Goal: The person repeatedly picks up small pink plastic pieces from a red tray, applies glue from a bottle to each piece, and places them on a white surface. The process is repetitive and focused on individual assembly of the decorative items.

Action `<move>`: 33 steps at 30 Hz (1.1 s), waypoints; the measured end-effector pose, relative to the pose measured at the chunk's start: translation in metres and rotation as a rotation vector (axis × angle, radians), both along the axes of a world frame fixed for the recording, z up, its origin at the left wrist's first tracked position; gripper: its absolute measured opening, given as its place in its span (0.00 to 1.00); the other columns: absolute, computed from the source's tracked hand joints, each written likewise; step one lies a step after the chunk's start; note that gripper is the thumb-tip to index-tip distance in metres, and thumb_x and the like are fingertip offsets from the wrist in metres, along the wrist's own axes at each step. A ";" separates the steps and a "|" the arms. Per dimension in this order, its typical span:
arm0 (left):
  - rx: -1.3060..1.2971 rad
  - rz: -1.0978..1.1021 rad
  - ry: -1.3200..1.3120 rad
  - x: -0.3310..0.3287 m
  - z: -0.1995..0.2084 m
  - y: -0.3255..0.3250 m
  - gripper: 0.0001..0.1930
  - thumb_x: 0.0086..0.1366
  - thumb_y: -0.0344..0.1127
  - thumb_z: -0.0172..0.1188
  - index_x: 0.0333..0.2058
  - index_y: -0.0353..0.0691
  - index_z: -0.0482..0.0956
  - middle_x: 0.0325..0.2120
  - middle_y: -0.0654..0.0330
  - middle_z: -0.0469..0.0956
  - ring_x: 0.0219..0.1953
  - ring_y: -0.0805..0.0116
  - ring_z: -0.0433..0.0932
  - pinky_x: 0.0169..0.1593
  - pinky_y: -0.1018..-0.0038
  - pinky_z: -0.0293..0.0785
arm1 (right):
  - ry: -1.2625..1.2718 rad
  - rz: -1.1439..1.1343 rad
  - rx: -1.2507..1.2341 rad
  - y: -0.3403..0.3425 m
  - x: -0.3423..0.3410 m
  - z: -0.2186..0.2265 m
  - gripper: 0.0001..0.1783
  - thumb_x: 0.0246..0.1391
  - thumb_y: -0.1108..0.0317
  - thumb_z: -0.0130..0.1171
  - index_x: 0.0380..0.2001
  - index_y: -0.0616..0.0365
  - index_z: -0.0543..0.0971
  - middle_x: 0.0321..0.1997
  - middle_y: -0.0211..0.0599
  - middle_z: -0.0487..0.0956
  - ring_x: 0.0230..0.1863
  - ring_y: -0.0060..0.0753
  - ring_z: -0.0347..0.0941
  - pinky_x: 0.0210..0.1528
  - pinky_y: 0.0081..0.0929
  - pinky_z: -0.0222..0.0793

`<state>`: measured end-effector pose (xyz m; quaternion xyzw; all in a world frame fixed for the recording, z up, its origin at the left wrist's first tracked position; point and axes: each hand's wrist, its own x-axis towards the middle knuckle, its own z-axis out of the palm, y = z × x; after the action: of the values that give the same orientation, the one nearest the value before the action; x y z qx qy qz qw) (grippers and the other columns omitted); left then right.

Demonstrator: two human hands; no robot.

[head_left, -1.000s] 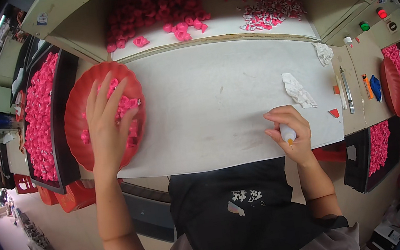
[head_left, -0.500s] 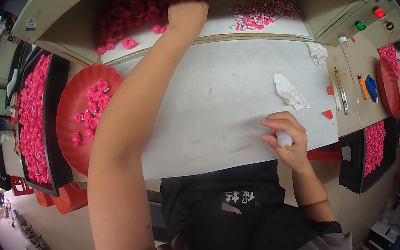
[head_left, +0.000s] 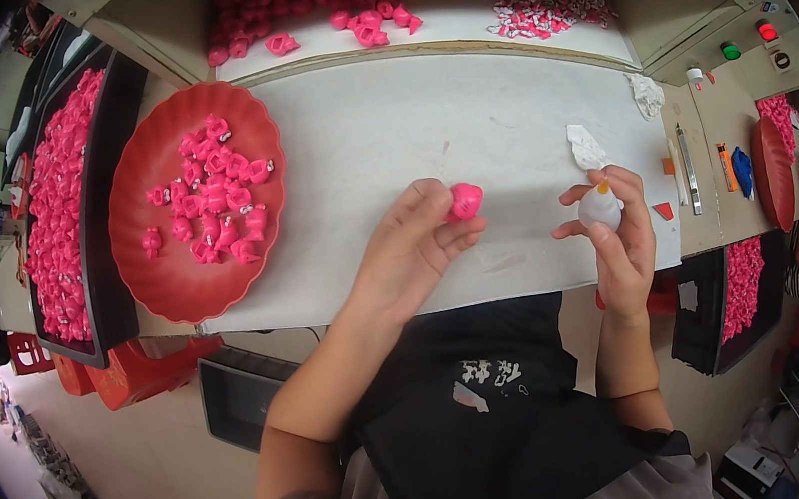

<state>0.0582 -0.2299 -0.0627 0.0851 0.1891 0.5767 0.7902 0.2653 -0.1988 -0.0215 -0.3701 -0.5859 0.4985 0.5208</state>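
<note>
The left hand (head_left: pixel 418 239) pinches a small pink piece (head_left: pixel 467 201) at the fingertips above the white table (head_left: pixel 354 134), maybe so most of it shows, while the right hand (head_left: pixel 623 238) holds a little white bottle (head_left: pixel 600 212) with its yellow tip (head_left: pixel 603 187) showing, maybe for easy aiming.

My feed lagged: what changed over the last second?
The left hand went from the red dish to the shelf and now holds a pink piece over the white sheet. The right hand kept its bottle, the tip now turned toward the shelf. The dish stayed put.
</note>
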 end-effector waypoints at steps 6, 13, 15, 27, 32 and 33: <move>-0.052 -0.050 0.139 0.017 0.010 -0.019 0.21 0.61 0.30 0.52 0.53 0.36 0.62 0.44 0.56 0.71 0.45 0.61 0.73 0.54 0.67 0.65 | 0.168 0.002 -0.004 -0.005 0.008 0.002 0.15 0.42 0.74 0.55 0.36 0.63 0.66 0.38 0.39 0.64 0.30 0.30 0.68 0.22 0.21 0.69; 0.045 -0.120 0.238 0.011 0.013 -0.025 0.18 0.59 0.28 0.54 0.48 0.38 0.64 0.44 0.53 0.71 0.43 0.66 0.72 0.49 0.73 0.66 | 0.420 -0.141 0.054 -0.005 -0.001 0.007 0.25 0.37 0.61 0.68 0.33 0.57 0.65 0.31 0.34 0.64 0.24 0.22 0.60 0.24 0.16 0.62; 0.091 -0.064 0.293 0.011 0.014 -0.027 0.17 0.59 0.27 0.54 0.47 0.38 0.64 0.44 0.53 0.71 0.43 0.67 0.72 0.46 0.74 0.66 | 0.340 -0.146 0.159 -0.007 -0.005 0.004 0.25 0.36 0.60 0.69 0.33 0.56 0.65 0.30 0.34 0.64 0.24 0.21 0.60 0.24 0.16 0.62; 0.423 0.292 1.136 0.016 0.016 -0.031 0.15 0.52 0.27 0.60 0.41 0.37 0.75 0.37 0.58 0.76 0.36 0.71 0.73 0.39 0.79 0.67 | -0.167 0.134 0.643 -0.028 -0.002 0.012 0.26 0.30 0.62 0.73 0.30 0.55 0.67 0.31 0.34 0.67 0.22 0.23 0.64 0.22 0.17 0.65; 0.464 0.307 1.200 0.018 0.018 -0.031 0.15 0.51 0.26 0.61 0.41 0.36 0.75 0.36 0.56 0.75 0.35 0.70 0.74 0.38 0.78 0.68 | -0.231 0.118 0.632 -0.031 -0.006 0.010 0.25 0.30 0.63 0.73 0.30 0.54 0.67 0.31 0.33 0.68 0.23 0.24 0.66 0.23 0.18 0.66; 0.465 0.302 1.203 0.018 0.019 -0.031 0.16 0.51 0.26 0.61 0.41 0.36 0.75 0.37 0.56 0.75 0.35 0.70 0.74 0.38 0.78 0.68 | -0.237 0.118 0.638 -0.031 -0.006 0.009 0.25 0.30 0.64 0.73 0.30 0.54 0.67 0.31 0.34 0.68 0.23 0.24 0.66 0.23 0.18 0.66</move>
<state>0.0759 -0.2612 -0.0439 0.5333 0.4777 0.5588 0.4185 0.2597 -0.2294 -0.0123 -0.2094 -0.7891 0.2729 0.5089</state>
